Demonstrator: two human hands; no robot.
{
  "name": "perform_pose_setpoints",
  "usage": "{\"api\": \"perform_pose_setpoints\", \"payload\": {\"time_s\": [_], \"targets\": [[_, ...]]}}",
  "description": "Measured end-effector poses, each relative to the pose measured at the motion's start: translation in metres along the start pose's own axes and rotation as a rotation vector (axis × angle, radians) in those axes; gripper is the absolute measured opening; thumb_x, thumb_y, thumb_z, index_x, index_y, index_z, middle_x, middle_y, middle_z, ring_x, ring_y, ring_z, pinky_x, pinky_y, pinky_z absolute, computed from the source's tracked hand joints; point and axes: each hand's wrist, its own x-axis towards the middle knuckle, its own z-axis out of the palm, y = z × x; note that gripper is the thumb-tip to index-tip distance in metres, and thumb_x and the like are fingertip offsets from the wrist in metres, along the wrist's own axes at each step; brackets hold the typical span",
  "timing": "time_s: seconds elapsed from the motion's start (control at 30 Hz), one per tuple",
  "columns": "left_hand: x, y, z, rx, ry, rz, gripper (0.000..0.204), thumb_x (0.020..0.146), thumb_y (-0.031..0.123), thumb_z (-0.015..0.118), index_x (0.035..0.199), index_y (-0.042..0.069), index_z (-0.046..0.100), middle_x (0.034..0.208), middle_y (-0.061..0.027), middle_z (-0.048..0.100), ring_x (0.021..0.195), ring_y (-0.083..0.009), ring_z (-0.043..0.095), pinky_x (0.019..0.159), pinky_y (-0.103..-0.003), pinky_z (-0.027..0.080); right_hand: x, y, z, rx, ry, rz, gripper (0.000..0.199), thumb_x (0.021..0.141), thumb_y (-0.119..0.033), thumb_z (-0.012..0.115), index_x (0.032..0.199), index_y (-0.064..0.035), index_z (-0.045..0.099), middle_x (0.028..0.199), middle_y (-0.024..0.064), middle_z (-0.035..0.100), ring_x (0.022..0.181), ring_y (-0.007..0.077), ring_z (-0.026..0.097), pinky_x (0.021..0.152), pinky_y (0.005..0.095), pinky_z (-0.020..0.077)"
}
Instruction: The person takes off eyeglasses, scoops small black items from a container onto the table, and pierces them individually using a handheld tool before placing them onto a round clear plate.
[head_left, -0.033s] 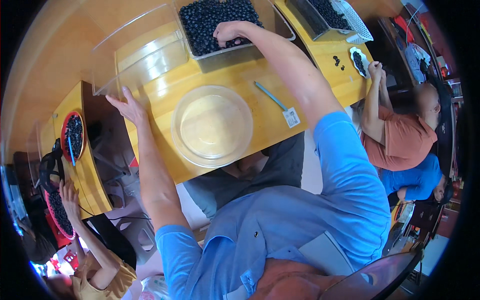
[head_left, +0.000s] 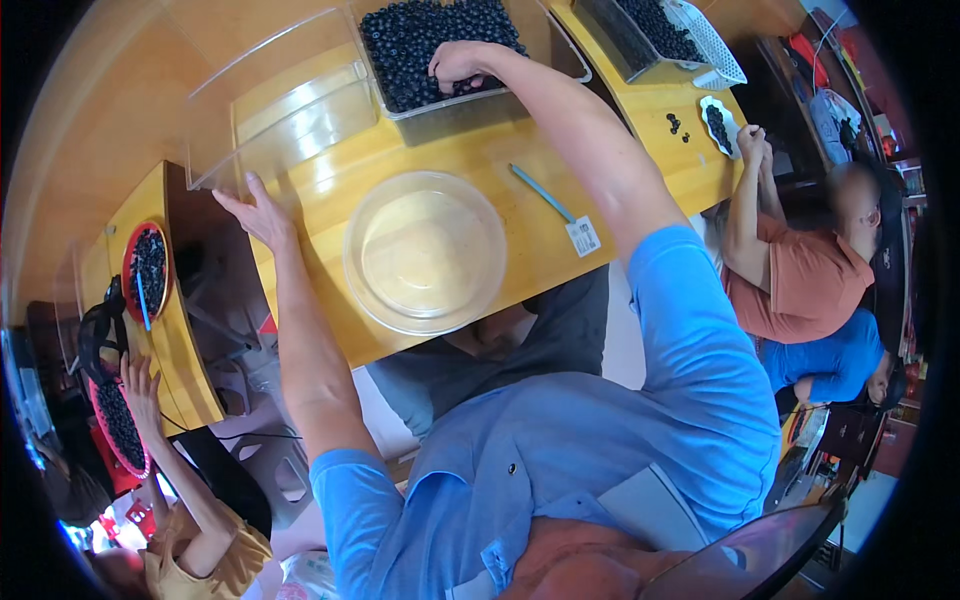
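Dark blueberries (head_left: 430,30) fill a clear rectangular tub (head_left: 455,120) at the far side of the table. My right hand (head_left: 462,65) reaches into them, its fingers curled down among the berries; the fingertips are partly hidden. My left hand (head_left: 262,215) is at the table's left edge beside a clear plastic bin (head_left: 300,120), fingers and thumb apart, fingertips by the bin's near corner. Whether they touch it I cannot tell. Between my arms stands a round clear bowl (head_left: 425,250) with no berries visible in it.
A teal stick (head_left: 540,190) with a white tag (head_left: 582,236) lies right of the bowl. Further right are another berry tub (head_left: 640,60), a white dish (head_left: 720,125) and a seated person (head_left: 800,270). At left, another person's hand (head_left: 140,395) is by a pink berry basket (head_left: 120,425).
My right hand has shifted very slightly among the berries. Otherwise almost nothing differs.
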Motion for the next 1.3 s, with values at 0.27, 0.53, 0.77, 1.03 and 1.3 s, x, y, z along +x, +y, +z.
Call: {"api": "perform_pose_setpoints", "payload": {"time_s": [0.27,0.53,0.77,1.03,1.3], "targets": [[0.001,0.002,0.001,0.006,-0.003,0.016,0.084,0.100,0.040,0.061,0.161,-0.001,0.020,0.161,-0.0277,0.033,0.148,-0.0383,0.035,0.121,-0.045,0.029,-0.008,0.020,-0.006,0.189,0.306,0.061,0.029,0.070,-0.020,0.084,0.083,0.0036,0.072,0.079,0.0123,0.070,0.054,0.0223,0.063,0.049,0.0361,0.0548],[0.003,-0.006,0.002,-0.074,-0.008,0.077,0.078,0.100,0.034,0.062,0.158,-0.002,0.024,0.159,-0.0254,0.037,0.146,-0.0345,0.039,0.119,-0.042,0.032,-0.031,0.021,-0.014,0.694,0.391,-0.039,0.011,0.074,-0.011,0.080,0.085,-0.0123,0.080,0.074,0.0011,0.067,0.059,0.0135,0.057,0.048,0.0288,0.0466],[-0.014,-0.007,-0.048,0.063,-0.122,0.059,0.052,0.098,0.031,0.067,0.136,-0.002,0.056,0.098,-0.0075,0.059,0.091,-0.0182,0.058,0.084,-0.033,0.048,-0.093,-0.007,-0.027,0.828,0.355,-0.313,0.022,0.081,-0.013,0.079,0.103,-0.0102,0.077,0.082,-0.0024,0.067,0.064,0.0064,0.054,0.048,0.0211,0.0388],[-0.125,0.059,-0.073,0.498,-0.681,0.033,0.043,0.086,0.024,0.073,0.122,0.001,0.071,0.068,-0.0088,0.065,0.064,-0.0183,0.062,0.063,-0.036,0.049,-0.203,0.000,0.027,0.765,0.199,-0.411,0.024,0.081,-0.015,0.079,0.105,-0.0129,0.077,0.071,-0.0006,0.062,0.060,0.0043,0.053,0.044,0.0220,0.0324],[-0.116,0.042,-0.078,0.306,-0.457,-0.007,0.037,0.087,0.015,0.067,0.121,-0.001,0.071,0.066,-0.0062,0.061,0.060,-0.0140,0.057,0.060,-0.034,0.048,-0.099,0.020,0.152,0.345,0.583,-0.322,0.024,0.074,-0.015,0.076,0.098,-0.0125,0.079,0.087,0.0111,0.069,0.079,0.0240,0.069,0.067,0.0379,0.0573]]}}
